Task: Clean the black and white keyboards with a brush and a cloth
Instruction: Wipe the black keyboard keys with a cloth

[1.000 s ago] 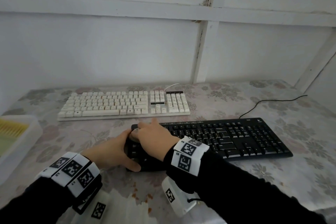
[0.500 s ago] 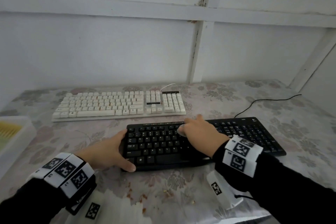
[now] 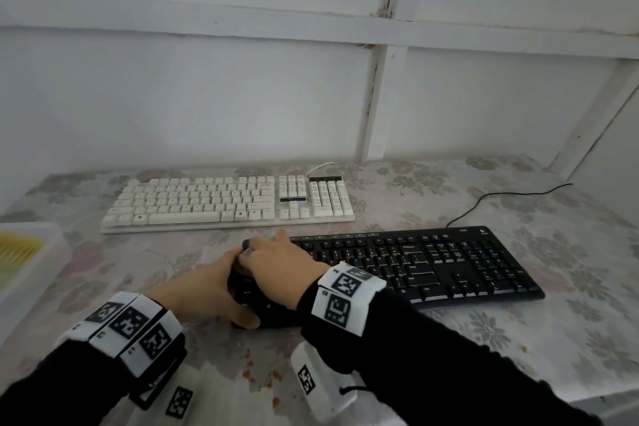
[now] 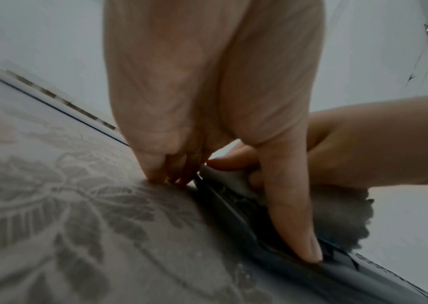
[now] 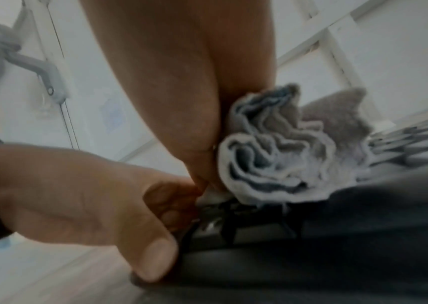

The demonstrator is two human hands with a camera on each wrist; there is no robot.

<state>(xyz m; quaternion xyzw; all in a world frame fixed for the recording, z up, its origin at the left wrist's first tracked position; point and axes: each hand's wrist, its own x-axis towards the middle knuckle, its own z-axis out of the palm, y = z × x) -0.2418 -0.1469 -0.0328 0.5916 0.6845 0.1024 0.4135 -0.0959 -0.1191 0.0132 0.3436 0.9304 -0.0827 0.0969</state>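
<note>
The black keyboard (image 3: pixel 432 266) lies on the flowered tablecloth, in front and to the right of the white keyboard (image 3: pixel 224 201). My left hand (image 3: pixel 211 290) holds the black keyboard's left end, its thumb (image 4: pixel 293 216) pressing the front edge and its fingertips on the cloth-covered table beside it. My right hand (image 3: pixel 276 263) grips a bunched grey-white cloth (image 5: pixel 285 156) and presses it on the keys at that same left end, right against my left hand (image 5: pixel 77 195). The head view shows almost nothing of the cloth under the hand.
A white tray (image 3: pixel 31 252) with something yellow inside sits at the left table edge. The black cable (image 3: pixel 501 197) runs off to the back right. A white wall stands close behind the keyboards. Orange stains (image 3: pixel 256 370) mark the tablecloth near me.
My right hand, holding the cloth, swept from the black keyboard's left end to its middle, then back to the left end. My left hand kept its hold.
</note>
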